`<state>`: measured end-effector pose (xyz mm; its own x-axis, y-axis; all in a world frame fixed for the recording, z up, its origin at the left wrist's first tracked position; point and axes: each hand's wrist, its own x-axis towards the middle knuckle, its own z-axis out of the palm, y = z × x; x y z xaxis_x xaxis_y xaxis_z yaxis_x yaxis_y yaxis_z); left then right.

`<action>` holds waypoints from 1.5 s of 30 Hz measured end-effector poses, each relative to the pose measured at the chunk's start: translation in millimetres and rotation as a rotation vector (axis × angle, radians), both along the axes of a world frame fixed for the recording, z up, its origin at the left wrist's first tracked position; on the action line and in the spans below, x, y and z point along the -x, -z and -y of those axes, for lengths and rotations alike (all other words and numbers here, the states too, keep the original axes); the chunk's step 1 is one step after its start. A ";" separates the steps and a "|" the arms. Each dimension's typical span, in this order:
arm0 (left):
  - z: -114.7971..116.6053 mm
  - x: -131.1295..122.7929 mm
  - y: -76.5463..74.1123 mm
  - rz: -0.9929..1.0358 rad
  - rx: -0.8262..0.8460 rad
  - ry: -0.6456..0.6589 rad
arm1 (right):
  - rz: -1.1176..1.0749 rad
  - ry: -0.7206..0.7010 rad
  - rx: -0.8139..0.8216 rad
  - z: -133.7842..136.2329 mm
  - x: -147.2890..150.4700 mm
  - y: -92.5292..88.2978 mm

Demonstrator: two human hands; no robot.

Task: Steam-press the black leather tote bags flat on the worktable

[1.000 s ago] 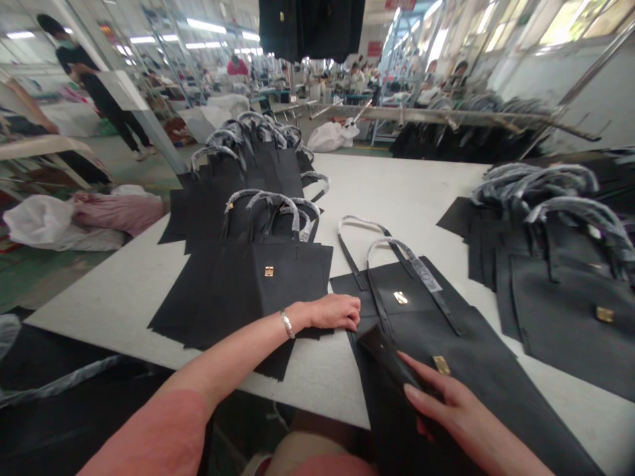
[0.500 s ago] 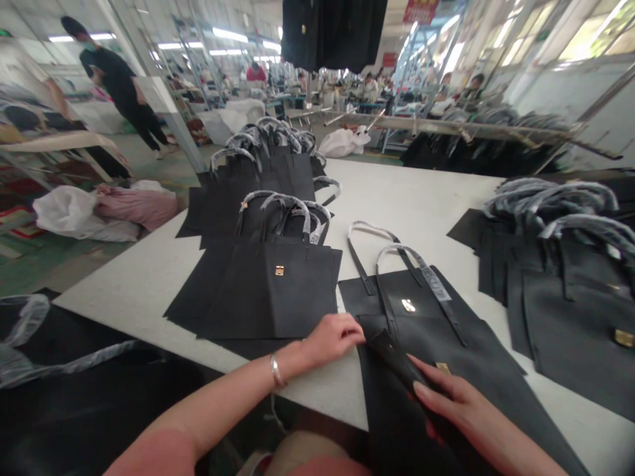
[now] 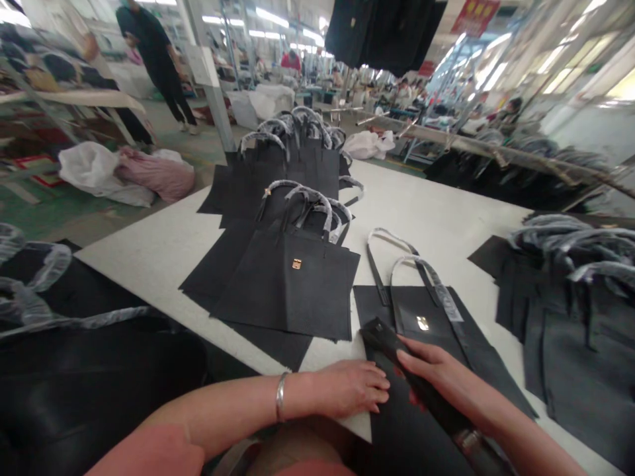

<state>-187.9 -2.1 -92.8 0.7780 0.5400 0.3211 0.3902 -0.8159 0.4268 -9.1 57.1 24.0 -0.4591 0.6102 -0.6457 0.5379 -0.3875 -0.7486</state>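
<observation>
A coral-pink short sleeve [image 3: 153,453] of soft fabric covers the left upper arm at the near edge of the view, above a bare left forearm [image 3: 223,413]. A thin, polished silver bangle [image 3: 280,396] circles the left wrist, just behind the left hand [image 3: 347,389]. The right forearm [image 3: 526,439] is bare down to the right hand [image 3: 441,373]. Near the bottom, a beige patch of clothing [image 3: 292,453] lies beside a coral-pink strip of fabric [image 3: 317,469].

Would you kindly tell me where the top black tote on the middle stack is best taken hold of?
Probably take the top black tote by its two plastic-wrapped handles, coming from above at the far end: they loop up clear of the flat body, so hands can close round them without catching the bags beneath.
</observation>
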 end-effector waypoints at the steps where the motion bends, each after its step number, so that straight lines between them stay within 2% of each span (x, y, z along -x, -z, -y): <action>1: 0.5 -0.2 0.8 0.002 -0.013 0.000 | 0.029 -0.006 0.017 0.9 -2.5 -1.3; 5: 0.0 -1.8 5.4 -0.007 -0.082 -0.006 | 0.058 0.005 0.062 2.4 -5.5 -3.7; 8: -1.4 -1.4 6.4 -0.014 -0.130 0.003 | 0.012 0.007 0.036 -5.7 8.3 2.5; 11: -1.6 0.9 3.7 -0.008 -0.139 0.024 | -0.001 0.044 -0.138 -19.9 20.2 6.8; 14: 0.5 2.9 0.4 0.007 -0.124 0.003 | 0.055 0.160 -0.258 -27.4 12.2 -0.4; 16: 2.6 3.3 -0.8 0.009 -0.130 -0.030 | 0.068 0.203 -0.205 -23.5 -1.3 -7.3; 18: 4.6 3.3 -1.4 0.002 -0.155 -0.061 | 0.061 0.176 -0.099 -13.7 -12.4 -9.2; 21: 6.4 4.6 -3.3 -0.020 -0.194 -0.040 | 0.033 0.073 0.013 -0.3 -12.8 1.6; 23: 7.0 6.2 -5.9 -0.034 -0.197 -0.011 | 0.012 0.062 -0.013 -0.7 -5.5 12.3; 25: 7.2 6.1 -9.1 -0.044 -0.174 -0.015 | 0.004 0.129 -0.115 -9.8 -1.5 17.7; 27: 6.6 1.5 -12.1 -0.057 -0.139 -0.062 | 0.022 0.217 -0.210 -22.4 -7.7 13.2; 29: 4.5 -9.4 -14.5 -0.084 -0.097 -0.159 | 0.063 0.280 -0.229 -31.7 -24.8 0.3; 32: -1.4 -33.7 -16.6 -0.111 -0.031 -0.401 | 0.130 0.313 -0.132 -32.6 -57.5 -20.7; 34: -6.0 -48.5 -15.8 -0.089 -0.023 -0.524 | 0.138 0.307 -0.068 -28.5 -74.2 -26.0; 37: -10.8 -59.9 -10.5 -0.074 -0.075 -0.527 | 0.099 0.269 -0.014 -27.6 -84.2 -17.3; 41: -12.0 -59.9 -3.8 -0.102 -0.084 -0.488 | -0.014 0.204 0.040 -42.1 -77.8 2.9; 45: -12.4 -59.9 -3.9 -0.107 -0.091 -0.488 | -0.082 0.182 0.062 -51.8 -75.0 5.8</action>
<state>-128.0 10.3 -88.9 0.4732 0.8223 0.3160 0.7730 -0.5596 0.2987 65.9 108.9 18.2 -0.3972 0.6481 -0.6497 0.3932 -0.5195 -0.7586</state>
